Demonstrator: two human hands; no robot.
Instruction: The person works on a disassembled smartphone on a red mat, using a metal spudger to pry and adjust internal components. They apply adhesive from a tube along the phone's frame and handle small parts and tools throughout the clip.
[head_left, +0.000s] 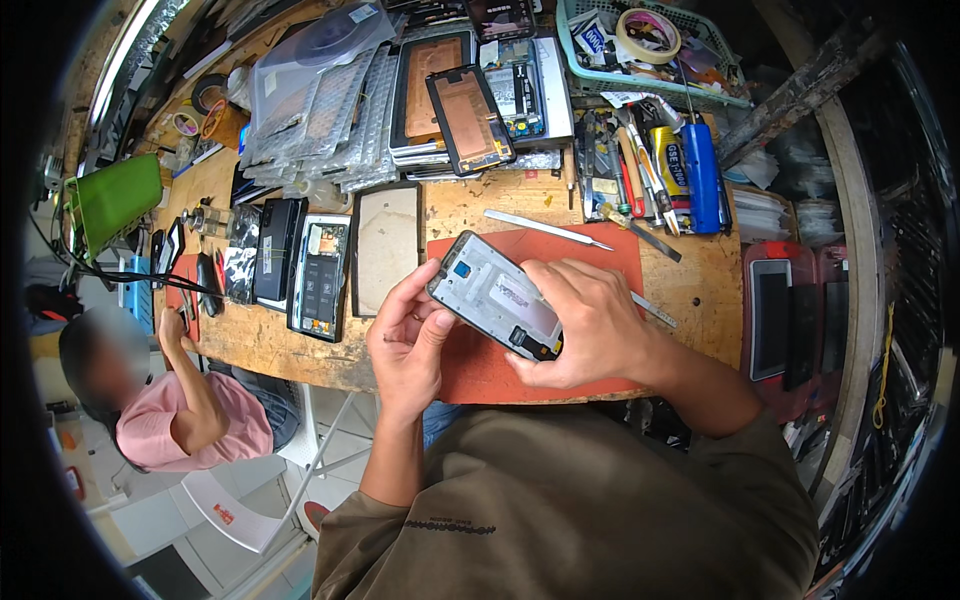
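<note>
Plainly, half-curled hands (408, 350) (592, 320) grip the phone frame (488, 288), its long axis slanting down rightward.

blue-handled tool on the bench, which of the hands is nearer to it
Right. The right hand is below and left of the blue-handled tool in view, gripping the phone; the left hand is farther left, at the phone's left edge.

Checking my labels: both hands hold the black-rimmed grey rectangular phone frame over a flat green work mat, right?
Not green: the head view shows a flat red-orange work mat. The rest stands: left hand and right hand hold the phone frame over it.
</note>
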